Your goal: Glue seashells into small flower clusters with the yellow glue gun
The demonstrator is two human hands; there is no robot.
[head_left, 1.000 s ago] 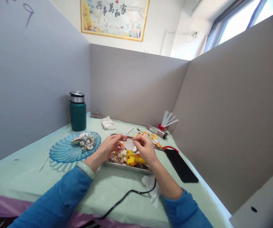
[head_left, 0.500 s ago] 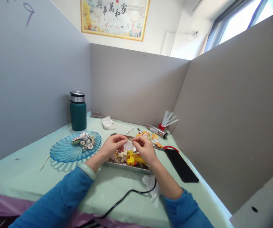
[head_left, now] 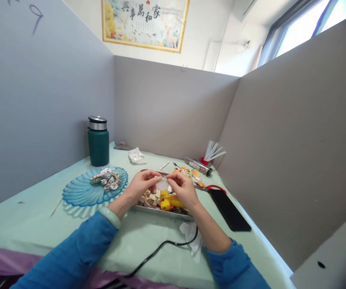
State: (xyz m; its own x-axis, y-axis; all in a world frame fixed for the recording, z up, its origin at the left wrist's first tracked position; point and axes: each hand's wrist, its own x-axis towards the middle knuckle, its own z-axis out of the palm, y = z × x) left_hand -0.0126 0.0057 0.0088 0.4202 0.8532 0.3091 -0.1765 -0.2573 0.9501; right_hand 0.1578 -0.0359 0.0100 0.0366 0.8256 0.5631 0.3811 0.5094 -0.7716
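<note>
Between my two hands is a small whitish, translucent round disc (head_left: 162,184). My left hand (head_left: 144,184) pinches it from the left, and my right hand (head_left: 184,188) pinches its upper right edge; whatever small thing lies between the fingertips is too small to make out. Both hands are over a metal tray (head_left: 160,212) of seashells (head_left: 149,200). A yellow glue gun (head_left: 167,200) rests on the shells, just below the disc. Its black cord (head_left: 160,245) appears to run over the table's front edge.
A blue fluted plate (head_left: 76,188) with shell pieces (head_left: 108,179) is at left, near a green bottle (head_left: 98,144). On the right lie scissors with red handles (head_left: 217,187), a black phone (head_left: 229,209), orange shells (head_left: 195,173) and glue sticks (head_left: 211,151). Crumpled tissue (head_left: 191,239) lies in front. Grey partitions (head_left: 175,108) surround the table.
The disc has tilted slightly and shows a rounder face. Both hands keep nearly the same place and grip; the whole view has shifted very slightly.
</note>
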